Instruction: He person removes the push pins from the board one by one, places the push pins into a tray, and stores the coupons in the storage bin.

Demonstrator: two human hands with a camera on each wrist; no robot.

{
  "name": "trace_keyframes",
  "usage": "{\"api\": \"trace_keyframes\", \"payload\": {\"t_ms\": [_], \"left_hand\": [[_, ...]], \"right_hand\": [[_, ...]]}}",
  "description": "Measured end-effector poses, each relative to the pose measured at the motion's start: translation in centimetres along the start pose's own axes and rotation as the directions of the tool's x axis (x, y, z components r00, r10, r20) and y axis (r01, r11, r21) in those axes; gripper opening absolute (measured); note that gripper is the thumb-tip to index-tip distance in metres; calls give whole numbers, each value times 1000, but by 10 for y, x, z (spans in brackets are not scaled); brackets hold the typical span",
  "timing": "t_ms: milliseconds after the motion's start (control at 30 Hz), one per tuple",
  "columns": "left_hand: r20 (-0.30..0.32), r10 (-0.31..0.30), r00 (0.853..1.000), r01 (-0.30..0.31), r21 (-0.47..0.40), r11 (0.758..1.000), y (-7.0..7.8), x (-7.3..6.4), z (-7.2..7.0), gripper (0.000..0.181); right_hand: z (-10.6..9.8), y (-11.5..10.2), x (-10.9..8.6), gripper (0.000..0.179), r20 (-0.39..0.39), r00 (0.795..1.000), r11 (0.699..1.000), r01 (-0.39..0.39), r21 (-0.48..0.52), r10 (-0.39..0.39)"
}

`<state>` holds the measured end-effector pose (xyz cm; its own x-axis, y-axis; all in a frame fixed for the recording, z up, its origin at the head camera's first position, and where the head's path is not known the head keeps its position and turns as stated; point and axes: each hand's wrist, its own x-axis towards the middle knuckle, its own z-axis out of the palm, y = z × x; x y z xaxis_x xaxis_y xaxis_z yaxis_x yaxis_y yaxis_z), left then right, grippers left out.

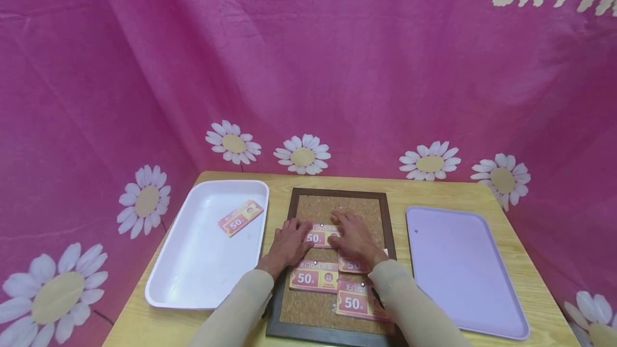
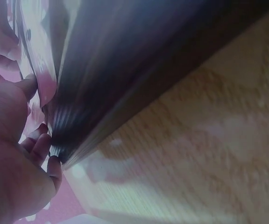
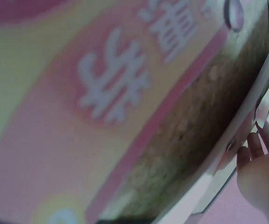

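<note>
A corkboard (image 1: 308, 312) in a dark wooden frame lies mid-table. Several pink and yellow coupons marked 50 lie on it in two columns, with small round pin heads at the upper edges of some. At the uppermost coupon (image 1: 315, 238), my left hand (image 1: 289, 245) touches the left side with its thumb, the fingers spread over the board. From the other side, my right hand (image 1: 355, 239) rests with fingertips on the coupon's right part, covering it. The right forearm partly hides two coupons, one (image 1: 354, 302) at the lower right. In the right wrist view, a near coupon (image 3: 120, 79) fills the left.
On the left stands a white tray (image 1: 193, 261) holding another coupon (image 1: 241, 217). A lilac tray (image 1: 465, 272) with a small dark speck on it lies right of the board. Behind the wooden table (image 1: 337, 180) hangs a magenta cloth (image 1: 337, 79) with daisies.
</note>
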<state>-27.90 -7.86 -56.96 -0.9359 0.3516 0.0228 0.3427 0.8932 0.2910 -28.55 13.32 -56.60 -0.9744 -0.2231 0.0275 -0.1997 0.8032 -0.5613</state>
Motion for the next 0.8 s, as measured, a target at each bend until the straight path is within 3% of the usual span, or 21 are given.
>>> {"api": "trace_keyframes", "payload": {"t_ms": [300, 533, 800], "left_hand": [[15, -16, 1000, 17, -51, 999, 0, 0, 1, 42], [15, -28, 999, 29, -52, 998, 2, 2, 1, 41], [21, -38, 999, 38, -45, 998, 2, 0, 3, 43]], "right_hand": [[8, -1, 4, 72, -81, 997, 999, 1, 50, 3], [12, -1, 9, 59, -68, 996, 993, -47, 112, 55], [21, -2, 6, 45, -112, 993, 992, -29, 126, 44]]}}
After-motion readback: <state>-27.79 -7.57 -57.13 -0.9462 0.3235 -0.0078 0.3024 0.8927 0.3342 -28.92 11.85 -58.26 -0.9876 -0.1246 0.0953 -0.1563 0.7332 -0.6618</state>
